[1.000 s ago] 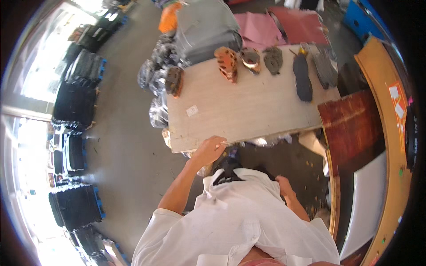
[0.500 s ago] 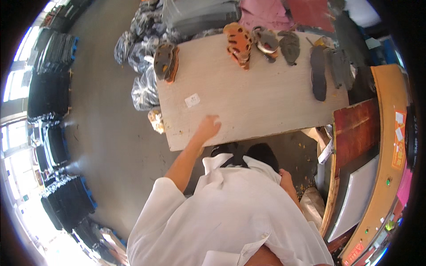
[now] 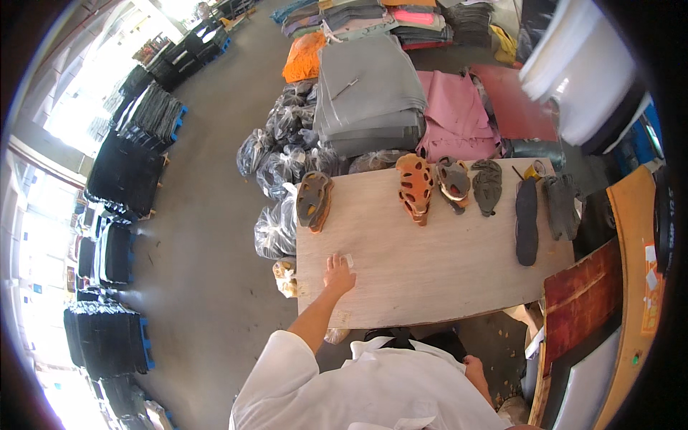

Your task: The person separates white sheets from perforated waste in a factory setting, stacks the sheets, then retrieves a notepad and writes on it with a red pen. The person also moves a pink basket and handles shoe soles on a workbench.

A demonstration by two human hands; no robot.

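My left hand (image 3: 337,275) reaches over the left part of the pale wooden table (image 3: 430,287). Its fingers are spread and lie at a small white paper label (image 3: 349,261) on the tabletop; a grip on the label does not show. Down by my right side hangs my right hand (image 3: 474,370), its fingers mostly hidden. Beyond the left hand sits a stack of grey and orange sole-shaped pieces with holes (image 3: 313,202). Along the far edge are an orange holed piece (image 3: 415,188), a grey holed piece (image 3: 453,180) and a dark grey one (image 3: 487,188).
A long dark sole shape (image 3: 527,222) and dark grey pieces (image 3: 562,206) lie at the table's right end. Behind stand stacked grey sheets (image 3: 369,89) and pink sheets (image 3: 459,115). Plastic bags (image 3: 276,229) crowd the left edge; a reddish board (image 3: 584,301) stands at right.
The view has tilted up, so the table sits lower and more of the background shows. My left hand has moved from the near edge onto the label.
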